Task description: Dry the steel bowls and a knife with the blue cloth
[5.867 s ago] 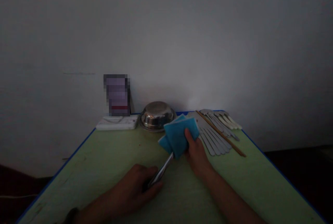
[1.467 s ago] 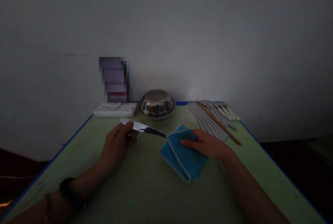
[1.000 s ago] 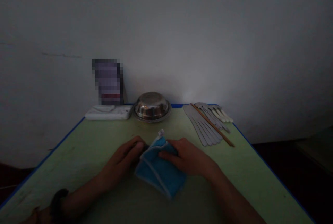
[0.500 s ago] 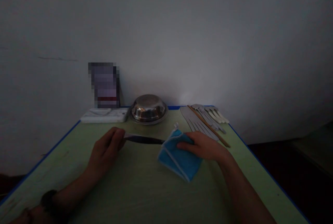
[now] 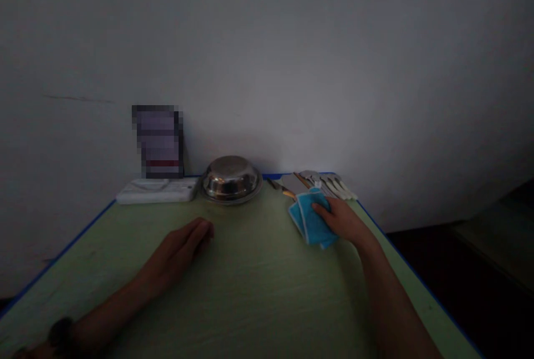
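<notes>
Blue cloth (image 5: pixel 315 222) is pinched in the right hand (image 5: pixel 341 219), right of centre; the left hand (image 5: pixel 183 245), left of centre, is curled inward.

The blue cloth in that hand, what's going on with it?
A person's right hand grips the folded blue cloth in front of the cutlery, hiding part of it. The left hand is loosely curled over the green table, with nothing visible in it. An upturned metal bowl sits near the table's far edge, beside a flat white object.
</notes>
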`<state>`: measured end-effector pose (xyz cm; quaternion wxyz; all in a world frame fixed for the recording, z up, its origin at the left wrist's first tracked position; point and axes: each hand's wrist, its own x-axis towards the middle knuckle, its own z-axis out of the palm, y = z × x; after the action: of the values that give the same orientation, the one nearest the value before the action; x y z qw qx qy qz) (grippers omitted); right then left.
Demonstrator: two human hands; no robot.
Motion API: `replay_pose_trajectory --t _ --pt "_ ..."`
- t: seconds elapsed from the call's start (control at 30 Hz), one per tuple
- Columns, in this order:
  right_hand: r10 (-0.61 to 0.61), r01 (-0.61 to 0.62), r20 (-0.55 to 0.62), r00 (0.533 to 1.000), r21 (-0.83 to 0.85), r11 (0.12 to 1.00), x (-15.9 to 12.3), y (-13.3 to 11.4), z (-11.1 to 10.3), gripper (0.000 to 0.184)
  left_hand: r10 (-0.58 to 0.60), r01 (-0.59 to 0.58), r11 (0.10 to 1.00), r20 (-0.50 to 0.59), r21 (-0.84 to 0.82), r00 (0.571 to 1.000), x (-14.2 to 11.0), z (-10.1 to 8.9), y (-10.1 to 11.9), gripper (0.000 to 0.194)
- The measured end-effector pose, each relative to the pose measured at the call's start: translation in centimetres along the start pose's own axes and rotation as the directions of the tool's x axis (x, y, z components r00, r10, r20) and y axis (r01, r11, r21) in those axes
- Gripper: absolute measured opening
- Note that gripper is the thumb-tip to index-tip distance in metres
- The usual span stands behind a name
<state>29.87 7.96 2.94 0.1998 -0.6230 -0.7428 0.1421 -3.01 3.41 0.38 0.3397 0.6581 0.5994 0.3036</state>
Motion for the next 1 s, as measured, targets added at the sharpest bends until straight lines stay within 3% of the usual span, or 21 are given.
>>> replay_pose_trajectory --t 0.2,0.33,0.43,0.77,0.87,1.0 --pt "0.138 -0.146 -0.104 0.985 -0.074 0.986 0.8 0.0 1.7 0.030 0.013 -0.019 0.996 0.066 0.088 0.998 -0.1 -0.2 0.5 0.042" --pt "0.270 -0.298 -0.232 0.935 -0.095 0.950 0.9 -0.1 1.7 0.036 0.035 -0.044 0.991 0.067 0.130 0.997 -0.1 -0.2 0.6 0.042" --pt "0.312 -0.349 -0.262 0.913 -0.106 0.931 0.7 -0.3 1.5 0.038 0.057 -0.067 0.990 0.076 0.127 0.995 0.0 -0.2 0.5 0.041" --pt "0.291 -0.359 -0.328 0.899 -0.169 0.918 0.1 -1.2 1.3 0.032 0.079 -0.087 0.988 0.067 0.125 0.995 -0.1 -0.1 0.7 0.039" --pt "0.247 -0.335 -0.463 0.851 -0.117 0.935 -0.2 -1.4 0.4 0.033 0.072 -0.080 0.988 0.070 0.130 0.995 -0.1 -0.1 0.6 0.038" --pt "0.161 -0.206 -0.647 0.746 0.007 0.979 -0.5 -2.2 -0.8 0.033 0.084 -0.094 0.989 0.086 0.117 0.993 0.0 0.0 0.5 0.038"
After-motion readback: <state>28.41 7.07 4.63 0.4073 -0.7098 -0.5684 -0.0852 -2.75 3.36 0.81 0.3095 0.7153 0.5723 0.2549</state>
